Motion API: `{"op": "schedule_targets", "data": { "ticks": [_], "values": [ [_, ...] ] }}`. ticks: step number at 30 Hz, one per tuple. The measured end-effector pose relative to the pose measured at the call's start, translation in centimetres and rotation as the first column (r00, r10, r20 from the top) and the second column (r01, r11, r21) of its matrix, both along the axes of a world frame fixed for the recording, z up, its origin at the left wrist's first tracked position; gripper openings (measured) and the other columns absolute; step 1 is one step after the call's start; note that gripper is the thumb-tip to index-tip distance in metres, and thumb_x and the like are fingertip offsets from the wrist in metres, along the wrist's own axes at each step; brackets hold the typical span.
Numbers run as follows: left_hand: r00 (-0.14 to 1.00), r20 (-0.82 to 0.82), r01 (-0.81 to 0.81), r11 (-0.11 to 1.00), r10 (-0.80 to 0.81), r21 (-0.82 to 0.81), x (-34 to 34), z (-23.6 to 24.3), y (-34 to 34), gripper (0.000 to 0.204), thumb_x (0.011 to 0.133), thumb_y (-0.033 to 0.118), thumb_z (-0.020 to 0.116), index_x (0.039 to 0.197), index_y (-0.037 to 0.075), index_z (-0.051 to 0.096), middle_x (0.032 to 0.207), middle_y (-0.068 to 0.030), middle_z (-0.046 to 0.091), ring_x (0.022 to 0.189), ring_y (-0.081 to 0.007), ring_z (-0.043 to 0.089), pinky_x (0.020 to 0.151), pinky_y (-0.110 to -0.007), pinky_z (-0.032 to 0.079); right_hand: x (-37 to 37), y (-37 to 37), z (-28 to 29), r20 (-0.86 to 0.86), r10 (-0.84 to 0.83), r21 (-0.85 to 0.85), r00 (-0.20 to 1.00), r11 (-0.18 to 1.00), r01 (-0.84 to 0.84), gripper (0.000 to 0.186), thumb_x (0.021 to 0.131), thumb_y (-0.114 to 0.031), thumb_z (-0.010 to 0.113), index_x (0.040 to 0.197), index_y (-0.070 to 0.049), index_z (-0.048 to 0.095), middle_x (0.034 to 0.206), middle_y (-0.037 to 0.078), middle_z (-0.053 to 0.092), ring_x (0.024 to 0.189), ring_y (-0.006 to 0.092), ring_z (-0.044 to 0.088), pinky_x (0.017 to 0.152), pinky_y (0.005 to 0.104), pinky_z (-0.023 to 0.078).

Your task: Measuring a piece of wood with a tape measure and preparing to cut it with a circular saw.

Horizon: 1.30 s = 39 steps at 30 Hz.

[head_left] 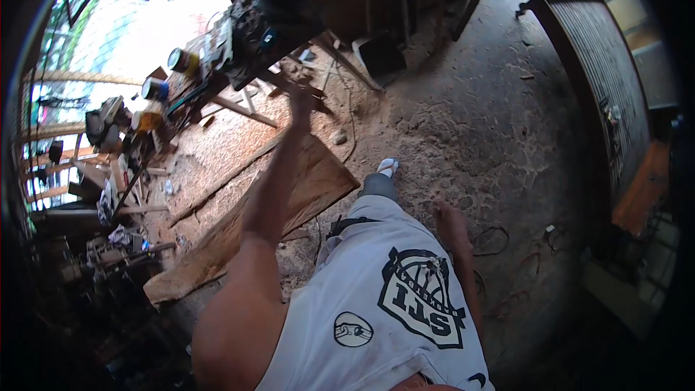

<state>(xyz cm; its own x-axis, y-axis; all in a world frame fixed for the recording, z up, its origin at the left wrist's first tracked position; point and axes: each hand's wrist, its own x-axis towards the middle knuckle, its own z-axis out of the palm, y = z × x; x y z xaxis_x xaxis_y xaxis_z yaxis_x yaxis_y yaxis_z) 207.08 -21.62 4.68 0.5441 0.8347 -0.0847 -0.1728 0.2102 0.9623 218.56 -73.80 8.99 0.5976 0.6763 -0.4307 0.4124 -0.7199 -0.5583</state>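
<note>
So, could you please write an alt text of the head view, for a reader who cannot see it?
A person's left hand is stretched out by a cluttered bench, near a long wooden slab; whether it touches anything is unclear. The right hand hangs beside a white jersey, over a dusty floor.

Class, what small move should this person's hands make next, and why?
Probably the left hand should ease toward the cluttered bench: it is stretched out near the bench's edge, though whether it touches or grips anything is unclear. The right hand hangs low, well away from the bench, so the left seems better placed.
</note>
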Motion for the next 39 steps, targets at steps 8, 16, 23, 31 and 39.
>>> {"op": "schedule_targets", "data": {
  "ticks": [8,16,23,31,39],
  "values": [
    [0.637,-0.626,0.499,0.379,0.450,0.780,10.8,-1.2,28.1,0.025,0.107,0.030,0.064,0.119,0.008,0.065,0.090,-0.0079,0.072,0.066,-0.0192,0.068,0.056,-0.033,0.057,1.3,-5.6,0.2,-0.033,-0.340,-0.155,0.940,0.931,0.331,0.024,0.098,-0.022,0.067,0.114,-0.006,0.074,0.112,0.023,0.075,0.111,0.0438,0.070,0.093,0.0544,0.055],
    [0.786,-0.428,0.391,0.178,0.446,0.903,19.8,-5.3,13.7,0.029,0.103,0.033,0.068,0.113,0.006,0.069,0.087,-0.0093,0.073,0.068,-0.0190,0.069,0.058,-0.034,0.055,-0.7,-11.4,-4.3,-0.021,-0.623,-0.306,0.782,0.749,0.588,0.034,0.100,-0.035,0.065,0.121,-0.009,0.074,0.115,0.023,0.075,0.113,0.0439,0.070,0.094,0.0550,0.055],
    [0.684,-0.724,0.678,0.283,0.095,0.678,11.6,-9.7,-7.1,0.032,0.099,0.035,0.071,0.108,0.005,0.073,0.084,-0.0105,0.074,0.070,-0.0188,0.070,0.059,-0.035,0.054,-3.7,-15.3,-7.4,-0.099,-0.821,-0.184,0.563,0.571,0.800,0.035,0.098,-0.033,0.062,0.116,-0.005,0.075,0.112,0.027,0.075,0.109,0.0463,0.071,0.097,0.0562,0.054],
    [0.289,-0.835,0.931,-0.065,-0.468,0.359,19.4,-11.1,-25.7,0.036,0.095,0.038,0.075,0.102,0.003,0.078,0.081,-0.0119,0.075,0.072,-0.0187,0.071,0.061,-0.036,0.053,-12.3,-28.0,-9.8,-0.186,-0.927,-0.218,0.326,0.362,0.906,0.037,0.095,-0.032,0.065,0.121,-0.008,0.075,0.114,0.025,0.076,0.108,0.0444,0.072,0.095,0.0552,0.056],
    [-0.228,-0.825,0.974,-0.115,-0.517,-0.197,25.9,-5.8,-50.9,0.057,0.106,0.054,0.064,0.101,-0.001,0.077,0.074,-0.0098,0.072,0.063,-0.0181,0.063,0.056,-0.037,0.048,-17.9,-40.4,-13.1,-0.018,-0.967,-0.279,0.255,0.250,0.927,0.026,0.093,-0.024,0.067,0.091,-0.001,0.078,0.091,0.019,0.078,0.088,0.0411,0.077,0.072,0.0537,0.061]
  ]
}}
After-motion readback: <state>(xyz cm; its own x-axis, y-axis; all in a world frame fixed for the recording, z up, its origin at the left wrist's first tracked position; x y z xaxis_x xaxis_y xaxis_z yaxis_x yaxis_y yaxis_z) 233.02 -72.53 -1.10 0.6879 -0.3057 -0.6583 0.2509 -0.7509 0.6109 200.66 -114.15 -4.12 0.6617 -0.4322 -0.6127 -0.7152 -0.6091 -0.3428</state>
